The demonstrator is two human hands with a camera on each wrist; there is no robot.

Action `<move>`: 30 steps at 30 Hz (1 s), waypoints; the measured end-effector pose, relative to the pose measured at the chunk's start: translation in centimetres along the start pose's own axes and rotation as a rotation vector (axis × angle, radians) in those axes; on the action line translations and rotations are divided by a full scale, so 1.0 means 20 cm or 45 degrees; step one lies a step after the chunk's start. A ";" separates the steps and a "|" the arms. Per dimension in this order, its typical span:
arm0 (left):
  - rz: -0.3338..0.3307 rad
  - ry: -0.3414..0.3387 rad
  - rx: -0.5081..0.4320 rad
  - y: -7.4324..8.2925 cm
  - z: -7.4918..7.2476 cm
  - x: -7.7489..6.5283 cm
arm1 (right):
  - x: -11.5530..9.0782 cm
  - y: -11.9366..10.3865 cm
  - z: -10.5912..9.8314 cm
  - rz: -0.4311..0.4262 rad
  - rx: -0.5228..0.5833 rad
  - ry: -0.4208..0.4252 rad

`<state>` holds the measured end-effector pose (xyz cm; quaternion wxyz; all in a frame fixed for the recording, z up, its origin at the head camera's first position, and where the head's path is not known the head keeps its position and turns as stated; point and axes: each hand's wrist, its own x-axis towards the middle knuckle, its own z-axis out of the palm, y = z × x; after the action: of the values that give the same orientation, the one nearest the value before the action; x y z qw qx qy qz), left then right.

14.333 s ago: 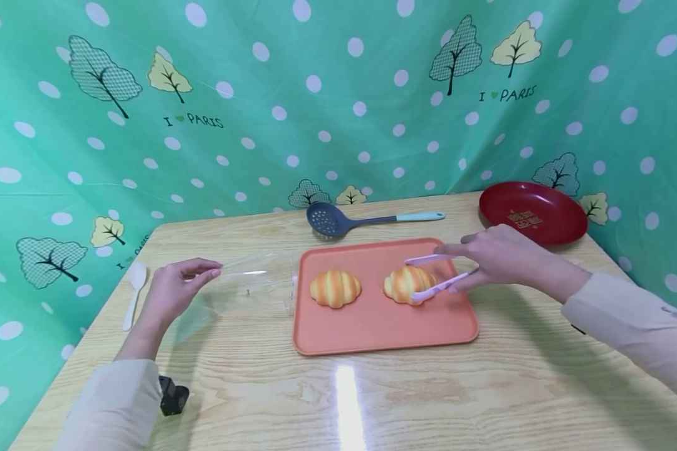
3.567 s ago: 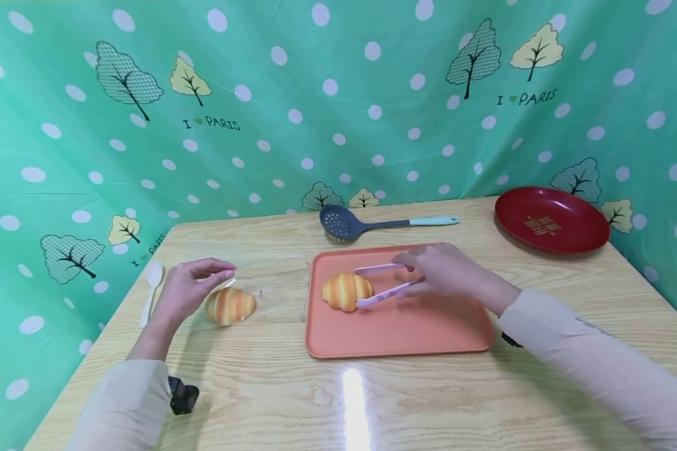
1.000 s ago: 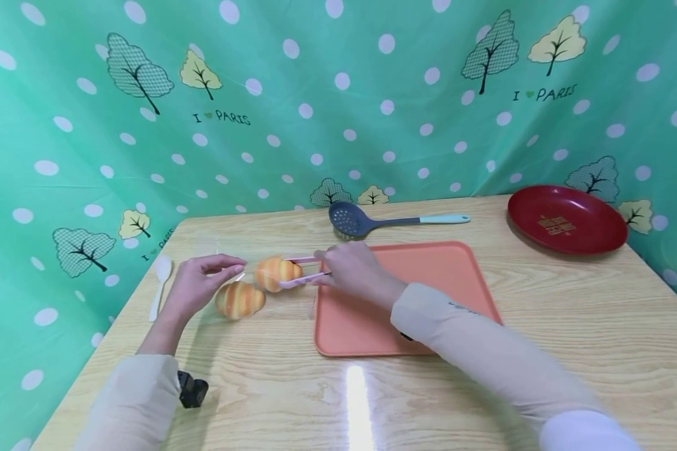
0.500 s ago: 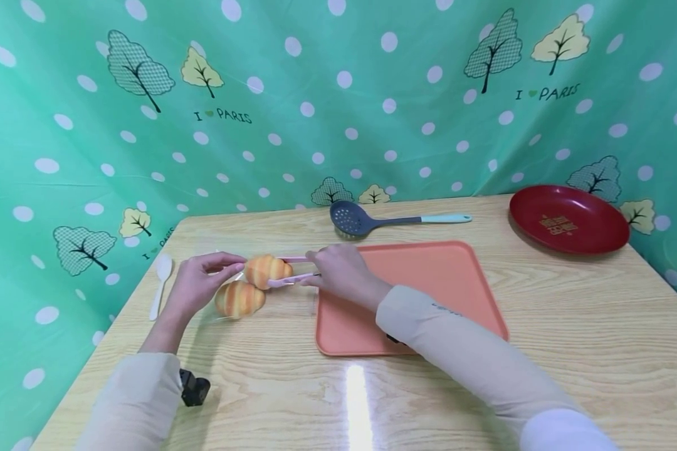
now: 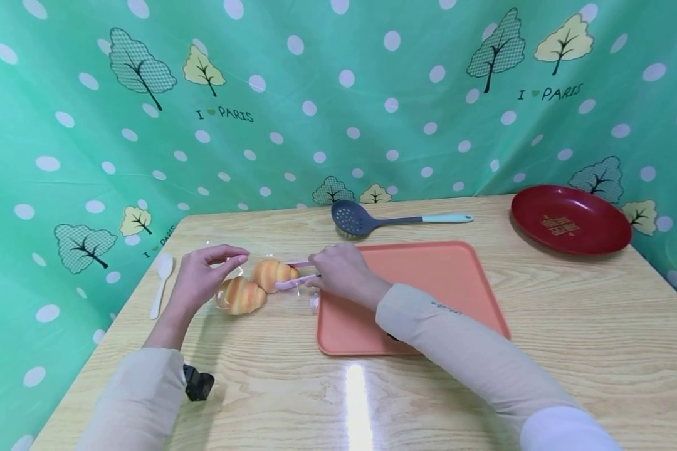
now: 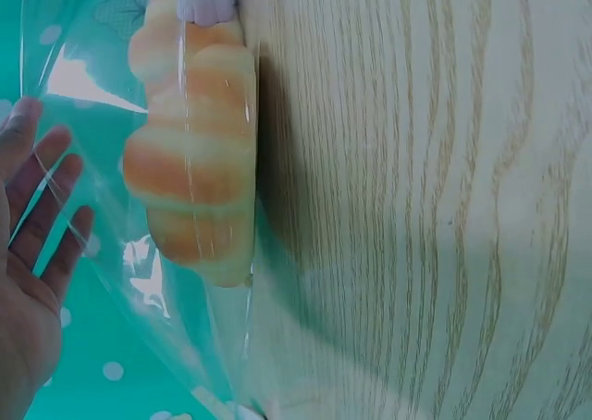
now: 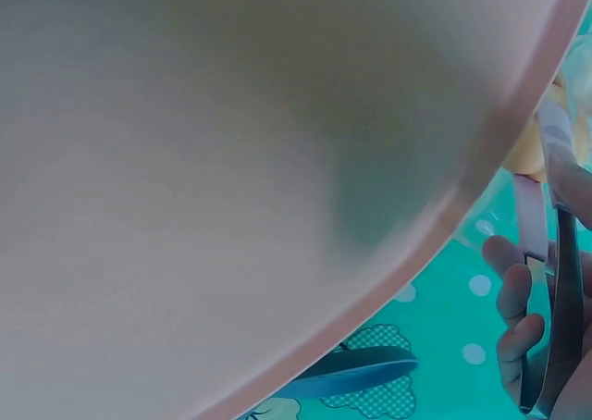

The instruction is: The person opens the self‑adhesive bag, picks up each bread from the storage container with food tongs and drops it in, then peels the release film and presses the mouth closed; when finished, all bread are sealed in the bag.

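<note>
My left hand pinches the upper film of a clear plastic bag between thumb and fingers, lifting it off the table. Two croissant-shaped breads lie inside: the nearer croissant below my fingers, and the farther croissant beside it to the right. My right hand holds tongs with lilac tips and metal handles. The tips reach into the bag's mouth at the farther croissant's right end. In the left wrist view, film covers the striped bread and the tips overlap its far end.
A salmon-pink tray bearing no bread lies under my right forearm. Behind it is a slotted ladle with a light-blue handle. A red plate stands at the back right, a white spoon at the left edge. A polka-dot curtain backs the table.
Both croissants have gone from the tray into the bag, the second carried leftward by the tongs. In the last half second, it shifts slightly right and my left hand rises a little.
</note>
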<state>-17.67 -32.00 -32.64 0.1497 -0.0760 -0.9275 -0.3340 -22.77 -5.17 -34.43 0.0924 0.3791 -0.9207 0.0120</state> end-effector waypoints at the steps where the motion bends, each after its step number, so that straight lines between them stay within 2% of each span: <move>1: 0.005 0.014 0.000 0.00 0.00 0.00 | 0.00 0.00 0.00 0.003 0.001 -0.003; 7: 0.033 0.088 0.019 0.01 0.01 0.00 | 0.00 0.00 0.00 0.030 0.004 -0.021; 11: 0.017 0.056 0.020 0.00 0.01 -0.01 | 0.00 0.00 -0.01 0.068 0.046 -0.022; 17: 0.022 0.026 0.020 -0.02 0.01 -0.02 | 0.00 0.00 -0.02 0.132 0.166 0.036; 26: 0.009 -0.010 -0.011 -0.02 0.02 -0.01 | 0.06 -0.05 -0.02 0.189 0.274 -0.037; 30: 0.009 -0.022 -0.005 -0.02 0.02 -0.01 | 0.07 -0.06 -0.02 0.181 0.243 -0.048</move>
<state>-17.72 -32.06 -33.23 0.1428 -0.0825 -0.9278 -0.3346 -22.76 -7.00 -33.92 0.0376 0.3200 -0.9415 0.0989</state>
